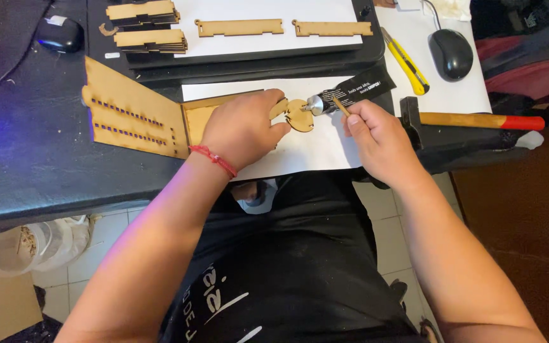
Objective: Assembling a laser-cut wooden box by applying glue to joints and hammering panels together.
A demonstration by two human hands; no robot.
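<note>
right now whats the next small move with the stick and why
Probably touch the stick tip to the tube nozzle, then dab the small wooden piece. The right hand holds the stick at the nozzle; the left hand holds the piece just beside it.

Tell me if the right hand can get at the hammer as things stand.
Probably yes: the hammer lies uncovered just beside the right hand, nothing between them. But that hand already holds a small stick, so it isn't free.

dark desk [27, 159] | white sheets [312, 152] | hammer [478, 120] | mouse [450, 53]
</note>
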